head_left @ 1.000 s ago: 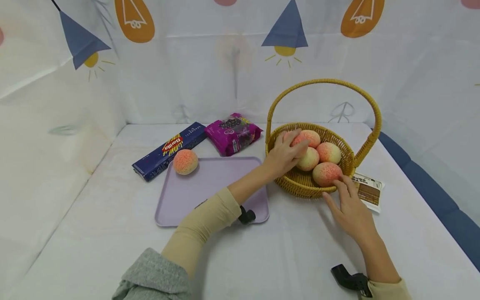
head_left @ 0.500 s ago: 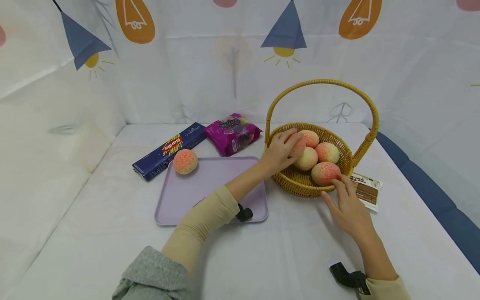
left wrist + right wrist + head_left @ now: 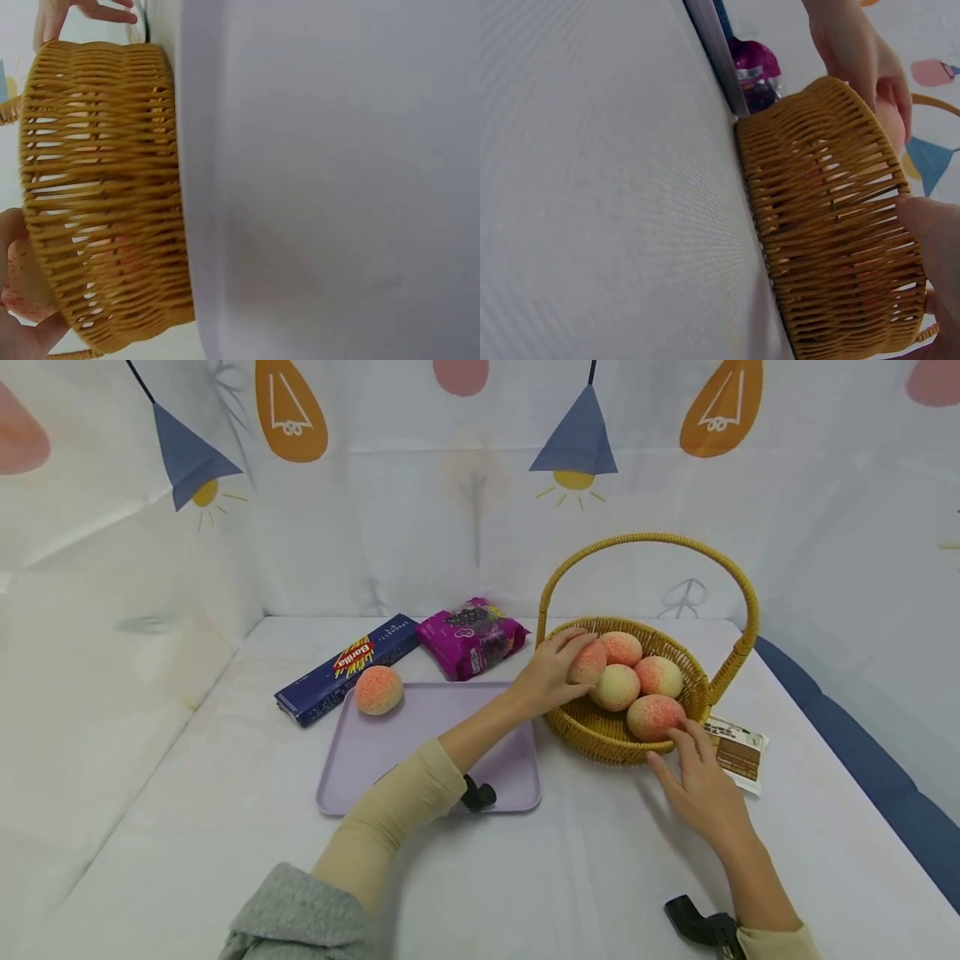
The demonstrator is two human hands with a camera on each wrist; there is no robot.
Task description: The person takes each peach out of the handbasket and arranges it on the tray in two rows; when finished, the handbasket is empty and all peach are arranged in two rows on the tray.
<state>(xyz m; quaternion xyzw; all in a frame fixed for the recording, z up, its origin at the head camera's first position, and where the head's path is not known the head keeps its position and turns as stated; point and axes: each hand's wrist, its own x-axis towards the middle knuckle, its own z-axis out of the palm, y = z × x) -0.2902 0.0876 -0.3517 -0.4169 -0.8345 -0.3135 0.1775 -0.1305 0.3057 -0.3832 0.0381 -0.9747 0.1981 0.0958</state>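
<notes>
On the right of the table in the head view stands a wicker basket (image 3: 600, 747) with a tall arched handle and several speckled pink-and-cream peaches in it. My left hand (image 3: 546, 678) reaches over its left rim and grips a peach (image 3: 588, 662) between thumb and fingers. That peach (image 3: 28, 281) shows above the rim in the left wrist view. My right hand (image 3: 705, 789) rests at the front right rim, thumb and fingers spread along it, fingertips close to the front peach (image 3: 655, 718). Another peach (image 3: 378, 690) sits at the back left corner of a lilac tray (image 3: 420, 718).
Behind the tray lie a blue spaghetti box (image 3: 348, 668) and a purple snack bag (image 3: 472, 637). A white-and-brown packet (image 3: 738, 752) lies right of the basket, partly hidden. My left forearm crosses over the tray. A patterned cloth (image 3: 420, 527) hangs at the back.
My left hand has drawn slightly left and back toward the basket's rim with the peach in its fingers. The right hand stays at the rim. The head view has tilted up a little.
</notes>
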